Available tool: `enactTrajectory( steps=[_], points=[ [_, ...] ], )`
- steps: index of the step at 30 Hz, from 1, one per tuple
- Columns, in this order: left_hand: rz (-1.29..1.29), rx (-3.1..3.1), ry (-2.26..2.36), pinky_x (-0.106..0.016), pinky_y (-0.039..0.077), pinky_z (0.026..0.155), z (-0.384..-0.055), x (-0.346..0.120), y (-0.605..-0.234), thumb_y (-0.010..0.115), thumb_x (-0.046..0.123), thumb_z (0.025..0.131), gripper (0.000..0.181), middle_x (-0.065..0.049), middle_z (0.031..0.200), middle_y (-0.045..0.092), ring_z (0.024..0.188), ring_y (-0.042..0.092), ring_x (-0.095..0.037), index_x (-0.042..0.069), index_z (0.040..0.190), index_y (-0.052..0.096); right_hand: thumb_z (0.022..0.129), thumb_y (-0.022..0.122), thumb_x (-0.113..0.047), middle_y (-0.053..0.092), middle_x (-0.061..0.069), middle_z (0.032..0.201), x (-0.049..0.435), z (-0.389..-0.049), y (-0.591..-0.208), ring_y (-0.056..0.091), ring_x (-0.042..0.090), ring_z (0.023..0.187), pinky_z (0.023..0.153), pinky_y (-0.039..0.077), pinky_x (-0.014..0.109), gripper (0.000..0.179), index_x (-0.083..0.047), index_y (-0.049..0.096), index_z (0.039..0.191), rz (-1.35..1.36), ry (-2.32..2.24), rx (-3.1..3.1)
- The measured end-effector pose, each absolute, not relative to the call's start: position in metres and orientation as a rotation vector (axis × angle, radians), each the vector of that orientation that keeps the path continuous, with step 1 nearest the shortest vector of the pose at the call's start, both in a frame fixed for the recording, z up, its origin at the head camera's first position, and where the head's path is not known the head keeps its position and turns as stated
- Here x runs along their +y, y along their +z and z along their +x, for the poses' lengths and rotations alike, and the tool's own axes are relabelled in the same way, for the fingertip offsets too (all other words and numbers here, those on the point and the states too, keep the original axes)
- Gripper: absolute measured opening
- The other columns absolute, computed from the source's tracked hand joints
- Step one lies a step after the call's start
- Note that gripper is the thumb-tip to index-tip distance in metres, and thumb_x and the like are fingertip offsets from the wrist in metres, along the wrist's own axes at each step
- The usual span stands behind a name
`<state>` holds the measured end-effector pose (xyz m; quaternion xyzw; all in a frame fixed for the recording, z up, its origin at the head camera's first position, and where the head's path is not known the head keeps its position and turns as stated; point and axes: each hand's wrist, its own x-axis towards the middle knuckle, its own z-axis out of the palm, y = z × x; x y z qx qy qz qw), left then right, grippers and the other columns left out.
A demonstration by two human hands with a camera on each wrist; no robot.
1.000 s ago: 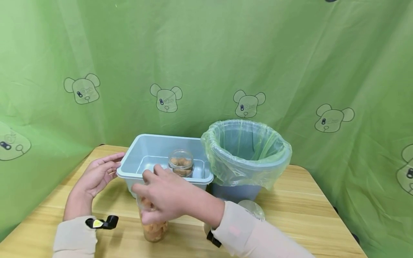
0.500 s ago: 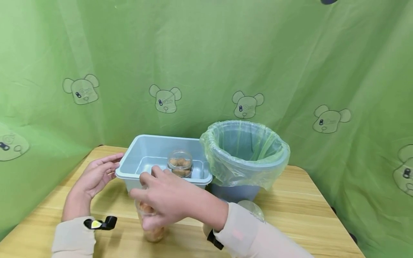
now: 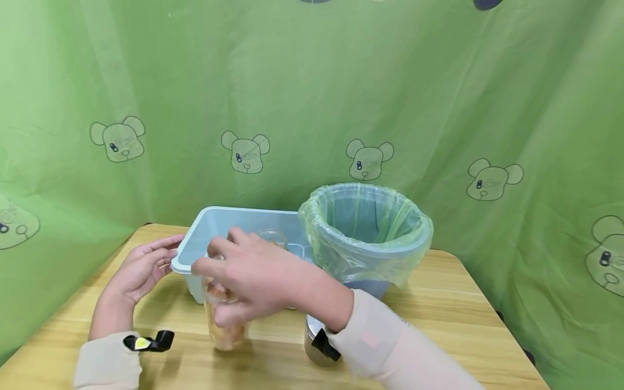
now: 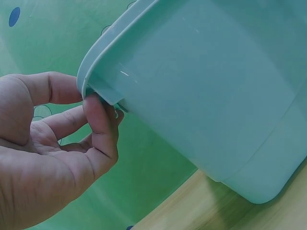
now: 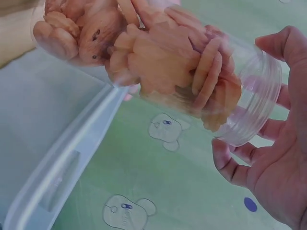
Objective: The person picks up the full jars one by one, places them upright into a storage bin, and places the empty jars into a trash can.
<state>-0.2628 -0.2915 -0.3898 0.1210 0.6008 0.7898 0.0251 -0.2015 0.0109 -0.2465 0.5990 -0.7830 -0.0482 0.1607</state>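
Note:
In the head view my left hand (image 3: 141,268) is at the left end of a light blue plastic tub (image 3: 195,288). The left wrist view shows thumb and forefinger pinching the corner of the tub's rim (image 4: 85,79). From above, the right hand (image 3: 253,279) grips a tall clear jar (image 3: 226,333) round its top, in front of the tub. Orange-brown cookies (image 5: 163,62) fill most of that jar in the right wrist view. Behind the right hand, inside the tub, stands a small clear jar (image 3: 273,236), mostly hidden.
A blue bin with a green plastic liner (image 3: 365,265) stands to the tub's right. Near the right wrist a metal canister (image 3: 316,346) sits on the wooden table (image 3: 439,314), partly covered by the sleeve. A green curtain (image 3: 302,81) hangs behind.
The right hand has risen with the tall jar and now covers most of the small jar. The right sleeve has shifted, baring more of the metal canister. The left hand stays at the rim.

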Motion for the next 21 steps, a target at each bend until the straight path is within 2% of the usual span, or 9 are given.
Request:
enactTrajectory(
  steps=[5, 11, 15, 21],
  points=[
    [0.387, 1.863, 2.435, -0.025, 0.055, 0.084, -0.262, -0.291, -0.39, 0.052, -0.001, 0.104, 0.034, 0.007, 0.122, 0.07, 0.1, 0.066, -0.009, 0.014, 0.127, 0.071, 0.085, 0.068, -0.041, 0.059, -0.001, 0.11, 0.011, -0.205, -0.227, 0.047, 0.016, 0.089, 0.077, 0.039, 0.028, 0.052, -0.02, 0.06, 0.132, 1.756, -0.074, -2.199],
    [0.376, 1.872, 2.427, -0.024, 0.054, 0.083, -0.261, -0.291, -0.39, 0.051, -0.001, 0.105, 0.036, 0.01, 0.12, 0.069, 0.099, 0.065, -0.007, 0.023, 0.117, 0.075, 0.087, 0.066, -0.038, 0.063, -0.003, 0.106, 0.007, -0.209, -0.206, 0.053, 0.014, 0.099, 0.084, 0.038, 0.031, 0.046, -0.021, 0.062, 0.129, 1.811, -0.077, -2.135],
    [0.349, 1.869, 2.444, -0.023, 0.054, 0.082, -0.261, -0.291, -0.389, 0.051, -0.002, 0.104, 0.037, 0.01, 0.117, 0.069, 0.096, 0.065, -0.008, 0.025, 0.112, 0.076, 0.089, 0.066, -0.039, 0.066, -0.003, 0.113, 0.005, -0.211, -0.193, 0.054, 0.014, 0.105, 0.088, 0.038, 0.031, 0.048, -0.021, 0.062, 0.134, 1.795, -0.073, -2.164],
    [0.37, 1.868, 2.439, -0.025, 0.054, 0.083, -0.263, -0.29, -0.39, 0.051, -0.001, 0.104, 0.034, 0.009, 0.121, 0.068, 0.098, 0.066, -0.009, 0.019, 0.121, 0.074, 0.091, 0.066, -0.039, 0.063, -0.004, 0.119, 0.005, -0.216, -0.176, 0.051, 0.012, 0.107, 0.093, 0.035, 0.03, 0.048, -0.024, 0.061, 0.136, 1.737, -0.088, -2.213]
  ],
)
